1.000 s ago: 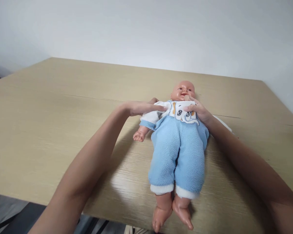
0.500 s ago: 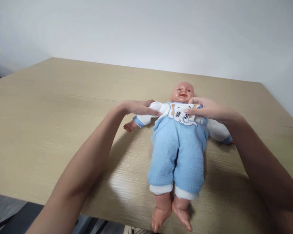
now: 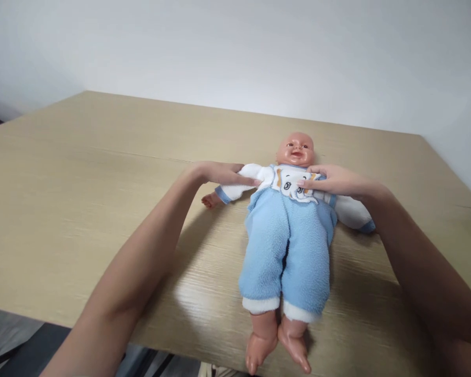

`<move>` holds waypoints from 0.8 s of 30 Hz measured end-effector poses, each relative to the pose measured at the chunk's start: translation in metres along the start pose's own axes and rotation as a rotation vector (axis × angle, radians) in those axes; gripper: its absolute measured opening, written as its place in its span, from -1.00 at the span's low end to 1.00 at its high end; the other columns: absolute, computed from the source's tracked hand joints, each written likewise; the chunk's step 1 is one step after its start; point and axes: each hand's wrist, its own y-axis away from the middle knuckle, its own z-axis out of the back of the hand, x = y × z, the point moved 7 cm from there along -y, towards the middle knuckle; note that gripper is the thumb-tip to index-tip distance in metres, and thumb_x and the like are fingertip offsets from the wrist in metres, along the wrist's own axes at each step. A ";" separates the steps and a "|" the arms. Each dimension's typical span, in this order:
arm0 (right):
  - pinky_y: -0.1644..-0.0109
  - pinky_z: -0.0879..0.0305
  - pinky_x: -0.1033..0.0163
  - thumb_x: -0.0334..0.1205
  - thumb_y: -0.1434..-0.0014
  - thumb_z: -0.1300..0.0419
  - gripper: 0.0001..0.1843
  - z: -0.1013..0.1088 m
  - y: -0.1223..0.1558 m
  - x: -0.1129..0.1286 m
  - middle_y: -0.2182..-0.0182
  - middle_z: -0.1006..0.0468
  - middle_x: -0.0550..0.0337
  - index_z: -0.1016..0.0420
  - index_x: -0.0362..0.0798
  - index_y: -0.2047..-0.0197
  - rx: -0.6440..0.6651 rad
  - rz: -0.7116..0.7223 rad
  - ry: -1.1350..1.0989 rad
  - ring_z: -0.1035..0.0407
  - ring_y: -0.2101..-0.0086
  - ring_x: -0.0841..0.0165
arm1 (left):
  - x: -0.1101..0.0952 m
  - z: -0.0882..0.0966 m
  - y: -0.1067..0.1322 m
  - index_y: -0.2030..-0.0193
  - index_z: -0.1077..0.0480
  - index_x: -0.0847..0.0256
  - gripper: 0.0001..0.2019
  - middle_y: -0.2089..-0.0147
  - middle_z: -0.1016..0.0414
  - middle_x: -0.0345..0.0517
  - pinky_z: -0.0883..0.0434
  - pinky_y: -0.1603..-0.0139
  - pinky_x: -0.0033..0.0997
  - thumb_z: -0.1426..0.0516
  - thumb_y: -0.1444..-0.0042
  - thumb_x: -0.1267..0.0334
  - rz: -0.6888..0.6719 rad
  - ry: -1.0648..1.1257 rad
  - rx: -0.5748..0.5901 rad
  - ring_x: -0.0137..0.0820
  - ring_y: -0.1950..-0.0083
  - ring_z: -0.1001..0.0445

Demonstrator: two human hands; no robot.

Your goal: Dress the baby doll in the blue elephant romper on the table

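Note:
A baby doll point(image 3: 286, 230) in fuzzy blue overalls and a white top lies on its back, head away from me and bare feet toward me. My left hand point(image 3: 224, 174) grips its upper sleeve point(image 3: 255, 172), the thumb across the front; the other fingers are mostly hidden behind the sleeve. My right hand point(image 3: 337, 180) lies over the other side of the chest, thumb on the elephant-face bib point(image 3: 292, 184) and forefinger near the collar. The rest of its fingers are curled and partly hidden there. Both doll arms are spread outward.
The doll lies on a wide light-wood table point(image 3: 102, 220), its feet close to the near edge. Behind the table rises a plain pale wall point(image 3: 235, 52). Dark objects point(image 3: 35, 351) show below the near edge at lower left.
The doll appears slightly farther right, partly with a small view shift. My right forefinger sits a little lower, away from the doll's chin. My left hand keeps its hold.

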 end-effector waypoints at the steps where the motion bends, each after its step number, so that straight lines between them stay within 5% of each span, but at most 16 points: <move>1: -0.48 -0.44 -0.24 0.40 -0.13 -0.54 -0.35 0.000 0.001 0.001 -0.23 -0.79 0.05 -0.81 0.14 -0.11 0.004 -0.006 0.012 -0.58 -0.27 -0.20 | -0.001 -0.002 0.002 -0.52 -0.43 0.13 -0.10 -0.40 -0.68 0.14 -0.52 -0.32 -0.16 -0.27 -0.24 -0.44 0.022 -0.038 0.034 0.04 -0.33 -0.60; 8: -0.36 -0.50 -0.22 0.40 -0.16 -0.50 -0.41 0.002 0.003 0.003 -0.19 -0.78 0.00 -0.76 0.10 0.00 -0.069 -0.013 0.111 -0.60 -0.22 -0.22 | 0.003 0.003 0.003 -0.58 -0.39 0.13 0.04 -0.53 -0.57 0.16 -0.46 -0.38 -0.12 -0.29 -0.13 -0.52 0.063 -0.004 -0.010 0.11 -0.45 -0.51; 16: -0.13 -0.51 -0.10 0.37 -0.16 -0.51 -0.44 0.005 0.002 -0.001 -0.01 -0.80 0.02 -0.70 0.08 0.07 -0.147 0.018 0.173 -0.64 -0.02 -0.10 | 0.005 0.013 0.007 -0.36 -0.50 0.25 -0.01 -0.32 -0.68 0.28 -0.46 -0.22 -0.11 -0.28 -0.02 -0.51 0.161 -0.136 -0.071 0.16 -0.28 -0.62; 20: -0.18 -0.55 -0.16 0.31 -0.17 -0.49 -0.42 0.009 0.018 -0.011 -0.05 -0.77 -0.02 -0.68 0.07 -0.04 -0.346 0.084 0.109 -0.63 -0.05 -0.10 | 0.003 0.026 0.012 -0.36 -0.48 0.22 -0.02 -0.38 -0.62 0.31 -0.47 -0.25 -0.09 -0.30 0.01 -0.51 0.166 -0.195 -0.187 0.17 -0.34 -0.59; 24: -0.35 -0.48 -0.33 0.26 -0.24 -0.46 -0.43 0.012 0.060 -0.033 -0.16 -0.72 -0.10 -0.64 0.08 -0.15 -0.589 0.191 0.162 -0.60 -0.15 -0.15 | -0.024 0.042 0.028 -0.31 -0.51 0.16 -0.22 -0.36 -0.61 0.23 -0.45 -0.38 0.08 -0.27 -0.16 -0.39 -0.029 -0.336 -0.438 0.17 -0.44 -0.48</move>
